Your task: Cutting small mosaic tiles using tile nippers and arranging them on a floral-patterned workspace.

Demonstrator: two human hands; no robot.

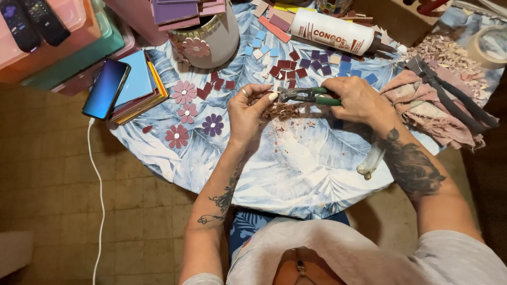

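My right hand (pixel 355 100) grips green-handled tile nippers (pixel 306 95), jaws pointing left. My left hand (pixel 248 111) pinches a small piece at the jaws; the piece itself is too small to make out. Below the jaws lies a pile of reddish tile chips (pixel 281 111) on the round table with a blue leaf-print cloth (pixel 296 169). Finished tile flowers in pink, dark red and purple (pixel 184 92) (pixel 213 124) lie left of my left hand. Loose square tiles, dark red and purple (pixel 288 69), sit just beyond the nippers.
A white glue bottle (pixel 330 32) lies at the back. A flower-decorated pot (pixel 208 37) stands back left. A phone (pixel 106 88) on a cable rests on stacked coloured sheets. A pinkish rag (pixel 430 108), black straps and a tape roll (pixel 488 46) sit right.
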